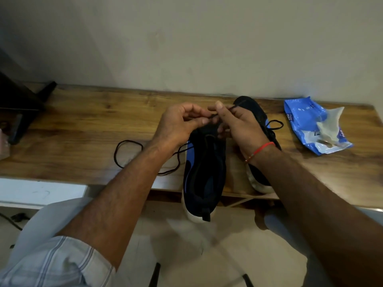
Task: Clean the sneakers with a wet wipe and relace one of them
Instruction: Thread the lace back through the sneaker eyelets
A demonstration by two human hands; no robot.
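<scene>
A long wooden table (87,125) runs along a plain wall, and the person sits at its near edge with both forearms stretched out over it. At the far left end stands a dark object (18,104), too shadowed to make out. Directly in front of the person lies a black and blue sneaker (204,172) with a white sole, toe pointing toward the wall and heel hanging just past the table's near edge. A second sneaker (251,108) of the same colours lies just to its right, mostly hidden under the right wrist, its toe near the wall and its own lace looping out to the right. Farther right, well apart from the shoes, is a blue wet wipe pack (302,121) with a used, soiled wipe (328,127) resting on top of it. The left hand (176,123) and right hand (238,125) meet over the front of the nearer sneaker, fingers curled close together, each pinching the black shoelace (128,141) between thumb and fingertips. The loose length of that lace trails off to the left across the wood in a wide loop. A thin red thread (260,150) circles the right wrist, and a striped sleeve (62,264) is rolled up on the left arm.
</scene>
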